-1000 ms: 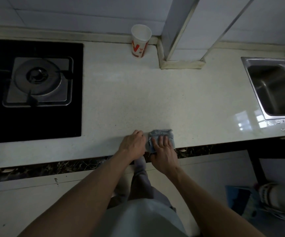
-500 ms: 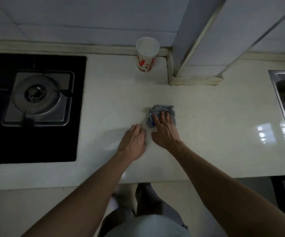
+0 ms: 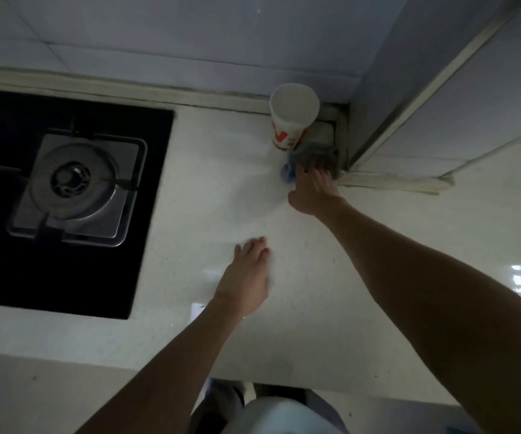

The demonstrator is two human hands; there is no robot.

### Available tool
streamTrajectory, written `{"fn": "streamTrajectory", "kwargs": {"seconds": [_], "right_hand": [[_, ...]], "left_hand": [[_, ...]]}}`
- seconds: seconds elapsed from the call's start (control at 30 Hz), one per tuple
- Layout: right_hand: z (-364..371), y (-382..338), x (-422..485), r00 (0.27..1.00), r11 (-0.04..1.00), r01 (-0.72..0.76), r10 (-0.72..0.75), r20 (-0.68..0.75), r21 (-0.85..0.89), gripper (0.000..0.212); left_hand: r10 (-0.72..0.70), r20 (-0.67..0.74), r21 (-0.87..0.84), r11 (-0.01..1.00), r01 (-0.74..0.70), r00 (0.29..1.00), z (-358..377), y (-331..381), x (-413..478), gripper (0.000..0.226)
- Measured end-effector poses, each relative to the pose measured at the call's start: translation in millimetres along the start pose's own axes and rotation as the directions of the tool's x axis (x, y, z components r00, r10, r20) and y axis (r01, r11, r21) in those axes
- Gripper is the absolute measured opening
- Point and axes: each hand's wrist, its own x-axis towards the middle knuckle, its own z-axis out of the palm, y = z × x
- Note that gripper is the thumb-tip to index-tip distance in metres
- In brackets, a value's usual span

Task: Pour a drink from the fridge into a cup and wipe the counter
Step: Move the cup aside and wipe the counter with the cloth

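A white paper cup (image 3: 293,115) with red print stands upright at the back of the pale counter (image 3: 209,189), beside the tiled column. Just in front of the cup lies a grey-blue cloth (image 3: 314,156), and my right hand (image 3: 314,189) presses it flat onto the counter with straight fingers. The cloth touches or nearly touches the cup's base. My left hand (image 3: 246,274) rests flat on the bare counter nearer to me, fingers straight, holding nothing.
A black glass hob with a steel gas burner (image 3: 76,186) fills the left side. A tiled column (image 3: 425,89) juts out at the back right, its base strip right beside the cloth. The counter's front edge (image 3: 96,355) runs below my arms.
My right hand has pushed the cloth away from me across the counter, up to the cup and the column corner. My left hand stays flat on the counter, now farther behind the right.
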Motion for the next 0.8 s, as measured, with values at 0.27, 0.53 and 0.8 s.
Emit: {"fn": "streamTrajectory", "kwargs": {"seconds": [0.27,0.53,0.8], "right_hand": [[-20.4,4.8,49.4,0.999,0.999,-0.012,0.014,-0.049,0.034,0.070],[-30.7,8.0,76.8,0.999,1.000,-0.009,0.010,-0.051,0.029,0.068],[-38.8,13.8,67.6,0.999,0.999,0.029,-0.029,-0.016,0.014,0.059]], "left_hand": [[0.009,0.008,0.053,0.999,-0.009,1.000,8.1,-4.5,3.2,0.059],[0.005,-0.034,0.011,1.000,-0.005,0.999,9.4,-5.0,-1.0,0.059],[0.010,-0.043,0.033,0.999,-0.009,0.999,11.2,-5.5,-5.5,0.061]]}}
